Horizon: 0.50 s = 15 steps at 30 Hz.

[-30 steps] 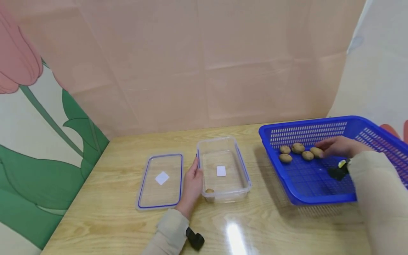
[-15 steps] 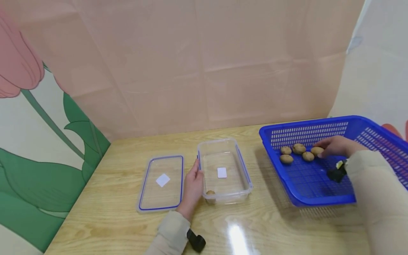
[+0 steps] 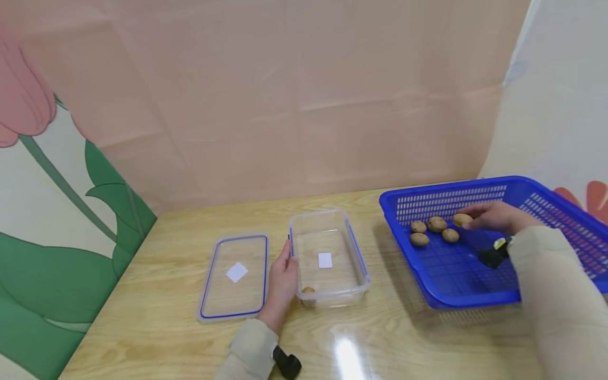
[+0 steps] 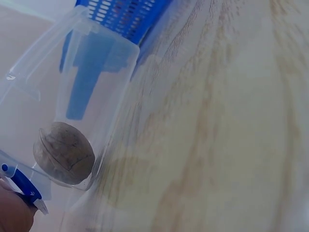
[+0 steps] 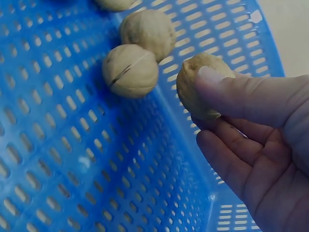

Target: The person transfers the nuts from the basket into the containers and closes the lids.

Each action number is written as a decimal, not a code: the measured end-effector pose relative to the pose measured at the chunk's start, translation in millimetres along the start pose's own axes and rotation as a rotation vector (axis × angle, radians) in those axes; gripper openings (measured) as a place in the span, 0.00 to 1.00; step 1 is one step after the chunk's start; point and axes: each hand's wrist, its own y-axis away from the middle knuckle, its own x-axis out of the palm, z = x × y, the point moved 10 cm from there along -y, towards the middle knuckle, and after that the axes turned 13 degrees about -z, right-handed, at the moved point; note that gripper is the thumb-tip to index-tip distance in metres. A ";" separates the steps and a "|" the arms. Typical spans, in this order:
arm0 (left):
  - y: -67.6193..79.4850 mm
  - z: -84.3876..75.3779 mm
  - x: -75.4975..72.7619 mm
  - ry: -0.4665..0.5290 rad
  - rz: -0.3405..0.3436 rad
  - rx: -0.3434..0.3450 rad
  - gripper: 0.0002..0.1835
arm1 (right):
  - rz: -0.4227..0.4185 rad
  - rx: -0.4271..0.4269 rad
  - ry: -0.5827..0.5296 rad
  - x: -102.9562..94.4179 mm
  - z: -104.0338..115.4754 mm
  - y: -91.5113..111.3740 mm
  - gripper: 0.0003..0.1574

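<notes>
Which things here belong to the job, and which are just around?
Likely the job:
tan oval walnuts
blue slotted plastic basket
clear rectangular plastic box
clear blue-edged plastic lid, perhaps for later

Just around:
creased pinkish backdrop
pink-and-green flower mural

Six walnuts, one blue basket, one clear container, one lid, two white labels.
</notes>
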 end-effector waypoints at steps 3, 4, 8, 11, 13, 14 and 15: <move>0.1 -2.6 0.6 0.011 0.002 0.025 0.26 | -0.019 0.017 -0.072 -4.3 -0.9 -0.8 0.36; 0.2 -2.6 1.2 0.014 0.005 0.023 0.26 | -0.019 0.032 -0.117 -5.5 -2.1 -1.0 0.33; 0.1 -3.0 0.4 0.009 0.000 0.013 0.26 | 0.011 0.076 -0.387 -6.6 -3.7 -2.2 0.14; 0.7 -3.3 -1.8 0.005 -0.007 0.012 0.26 | 0.036 0.090 -0.618 -6.9 -0.9 -1.9 0.21; 1.0 -4.1 -2.4 0.010 -0.008 0.024 0.26 | 0.037 0.102 -0.710 -8.5 0.5 -0.9 0.23; 1.3 -4.2 -2.1 0.014 -0.007 0.024 0.26 | 0.035 0.108 -0.741 -9.7 1.0 -0.2 0.23; 1.7 -4.4 -1.6 0.018 -0.006 0.026 0.26 | 0.030 0.118 -0.766 -11.1 1.6 0.6 0.23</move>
